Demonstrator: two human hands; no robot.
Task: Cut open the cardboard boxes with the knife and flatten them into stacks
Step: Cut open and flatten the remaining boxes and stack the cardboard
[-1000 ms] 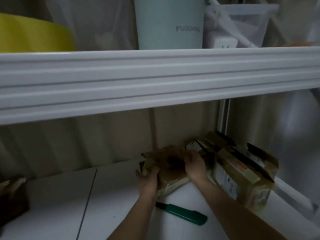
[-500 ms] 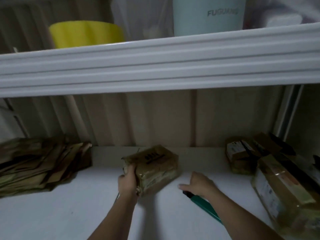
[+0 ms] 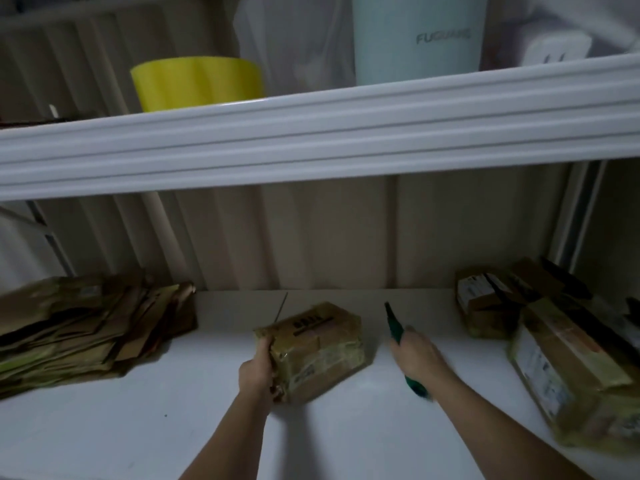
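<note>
on the white shelf the knife has now been taken up by the right hand, fingers curled round its green handle. the box is gripped at its left end by the left hand, so cutting can begin. open room is left around it, between the flat stack and the waiting boxes.

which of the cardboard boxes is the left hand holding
The taped box at the middle of the white surface; the left hand grips its left end. The other boxes sit untouched at the far right.
</note>
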